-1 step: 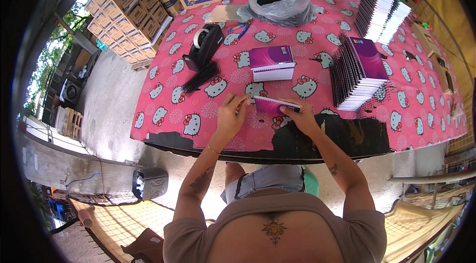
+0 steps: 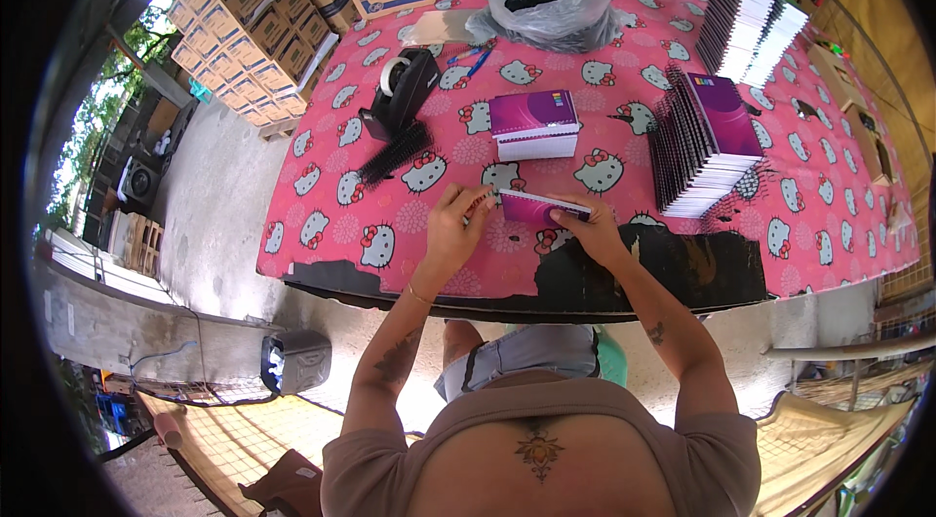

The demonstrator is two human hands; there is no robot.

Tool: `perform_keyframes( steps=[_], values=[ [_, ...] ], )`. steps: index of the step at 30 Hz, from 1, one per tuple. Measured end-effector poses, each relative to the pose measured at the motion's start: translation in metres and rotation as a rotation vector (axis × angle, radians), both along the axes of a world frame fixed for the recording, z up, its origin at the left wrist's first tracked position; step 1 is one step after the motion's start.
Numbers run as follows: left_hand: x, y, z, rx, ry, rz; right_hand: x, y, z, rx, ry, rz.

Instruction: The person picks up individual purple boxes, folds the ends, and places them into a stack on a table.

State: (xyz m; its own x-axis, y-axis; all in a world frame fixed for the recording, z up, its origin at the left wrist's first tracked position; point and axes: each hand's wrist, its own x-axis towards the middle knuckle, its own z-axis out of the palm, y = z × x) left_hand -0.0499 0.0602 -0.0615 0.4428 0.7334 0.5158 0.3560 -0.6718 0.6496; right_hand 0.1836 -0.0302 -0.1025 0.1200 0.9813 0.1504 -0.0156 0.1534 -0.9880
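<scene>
My right hand (image 2: 590, 227) is closed on the right end of a small notebook (image 2: 526, 209) with a purple cover, thumb on top, held tilted just above the table. At the notebook's left end, my left hand (image 2: 458, 217) has thumb and fingers pinched together. What lies between those fingertips is too small to make out. Just beyond sits a short stack of purple-covered notebooks (image 2: 534, 117) with punched holes along the near edge. On the right stands a taller stack of spiral-bound purple notebooks (image 2: 717, 117). Several loose black spiral coils (image 2: 395, 154) lie to the left.
A black tape dispenser (image 2: 402, 93) stands behind the coils, with blue pens (image 2: 479, 61) nearby. Farther back is a plastic bag (image 2: 507, 10) of black coils. More bound notebooks (image 2: 741, 25) rise at the far right. Cardboard boxes (image 2: 253, 39) are piled beyond the pink tablecloth (image 2: 331, 186).
</scene>
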Motion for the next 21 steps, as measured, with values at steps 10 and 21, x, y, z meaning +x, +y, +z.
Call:
perform_keyframes(
  steps=[10,21],
  values=[
    [0.001,0.006,0.004,-0.186,0.041,-0.049,0.002,-0.003,0.002,-0.01,-0.056,0.026],
    [-0.002,0.021,0.02,-0.023,0.205,-0.277,0.002,0.0,-0.009,-0.03,0.013,0.052]
  ],
)
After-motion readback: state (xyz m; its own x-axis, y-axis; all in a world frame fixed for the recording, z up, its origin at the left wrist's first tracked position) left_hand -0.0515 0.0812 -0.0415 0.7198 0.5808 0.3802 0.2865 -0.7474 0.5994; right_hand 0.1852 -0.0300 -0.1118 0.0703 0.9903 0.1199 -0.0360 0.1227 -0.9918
